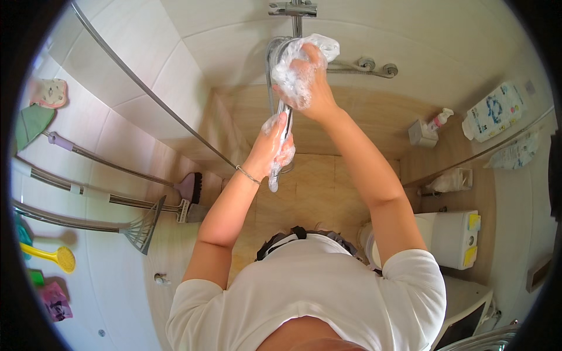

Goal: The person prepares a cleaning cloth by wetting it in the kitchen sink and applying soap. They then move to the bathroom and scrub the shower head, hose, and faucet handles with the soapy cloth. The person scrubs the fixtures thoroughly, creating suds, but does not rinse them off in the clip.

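Note:
My left hand [273, 142] grips the handle of a chrome hand shower [285, 108], held tilted with its head up and away from me. Lather coats those fingers and drips below them. My right hand [317, 81] is pressed to the shower head and holds a white, suds-soaked wad [328, 45]; whether it is a cloth or a mesh puff is hidden by foam. Most of the shower's face is also covered by suds. Behind it, the grey metal hose [268, 72] hangs close to the chrome rail [297, 26].
Shower pipe fittings [366, 63] stick out from the far wall. At left hang a floor brush [189, 186], a squeegee [193, 213], a fan-shaped rake-like tool [145, 226] and a yellow scrub brush [66, 259]. On the right are a pump bottle [440, 119] and a toilet tank [452, 239].

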The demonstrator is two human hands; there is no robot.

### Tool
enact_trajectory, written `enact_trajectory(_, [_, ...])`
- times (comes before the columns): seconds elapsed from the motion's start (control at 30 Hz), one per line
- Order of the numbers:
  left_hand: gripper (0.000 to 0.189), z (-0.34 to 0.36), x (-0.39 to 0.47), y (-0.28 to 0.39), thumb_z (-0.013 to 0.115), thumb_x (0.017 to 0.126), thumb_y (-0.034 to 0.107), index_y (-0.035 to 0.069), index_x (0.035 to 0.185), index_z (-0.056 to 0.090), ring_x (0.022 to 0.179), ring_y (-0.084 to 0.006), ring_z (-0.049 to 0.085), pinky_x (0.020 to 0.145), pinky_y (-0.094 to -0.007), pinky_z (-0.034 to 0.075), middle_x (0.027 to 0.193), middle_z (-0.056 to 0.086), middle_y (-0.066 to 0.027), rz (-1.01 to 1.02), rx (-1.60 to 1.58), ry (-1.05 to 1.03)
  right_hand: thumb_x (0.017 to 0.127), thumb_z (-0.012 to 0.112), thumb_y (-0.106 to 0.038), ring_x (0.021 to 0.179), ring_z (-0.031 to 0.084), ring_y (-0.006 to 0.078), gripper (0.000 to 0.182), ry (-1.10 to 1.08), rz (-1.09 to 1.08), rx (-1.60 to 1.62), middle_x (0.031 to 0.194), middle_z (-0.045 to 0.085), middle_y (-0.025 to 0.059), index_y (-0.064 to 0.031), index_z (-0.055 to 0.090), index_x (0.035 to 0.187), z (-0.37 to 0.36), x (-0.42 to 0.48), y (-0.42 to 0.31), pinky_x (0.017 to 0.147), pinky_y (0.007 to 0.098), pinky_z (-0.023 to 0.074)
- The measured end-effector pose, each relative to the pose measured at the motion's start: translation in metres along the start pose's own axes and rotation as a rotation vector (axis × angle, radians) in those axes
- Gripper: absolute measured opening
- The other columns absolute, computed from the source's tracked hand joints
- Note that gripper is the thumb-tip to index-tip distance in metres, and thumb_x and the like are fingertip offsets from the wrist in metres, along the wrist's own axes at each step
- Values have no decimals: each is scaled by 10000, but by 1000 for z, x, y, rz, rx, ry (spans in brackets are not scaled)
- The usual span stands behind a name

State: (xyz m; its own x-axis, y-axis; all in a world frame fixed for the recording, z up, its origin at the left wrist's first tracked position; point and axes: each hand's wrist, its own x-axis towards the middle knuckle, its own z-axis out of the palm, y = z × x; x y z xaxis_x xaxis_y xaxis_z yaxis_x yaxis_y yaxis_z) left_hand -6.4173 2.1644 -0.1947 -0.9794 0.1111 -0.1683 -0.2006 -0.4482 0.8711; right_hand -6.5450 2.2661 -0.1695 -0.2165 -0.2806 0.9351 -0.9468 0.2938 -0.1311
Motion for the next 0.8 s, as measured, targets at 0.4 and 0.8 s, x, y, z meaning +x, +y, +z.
enact_trajectory(0.4, [349, -2, 2, -4, 399, 894, 462, 134, 778, 384, 286, -76, 252, 259, -218, 214, 456, 333, 5, -7, -41, -31, 766, 608, -135, 903, 502, 204, 216, 148, 458, 842, 1010, 464, 77, -49, 532, 949, -24, 17, 4, 760, 298, 438])
enact_trajectory(0.8, [377, 0, -7, 0, 409, 883, 483, 119, 787, 390, 286, -71, 248, 264, -215, 218, 466, 349, 7, -9, -30, -128, 655, 691, -199, 1087, 413, 390, 464, 140, 6, 75, 1164, 483, 146, -54, 515, 1059, -18, 22, 13, 890, 470, 350])
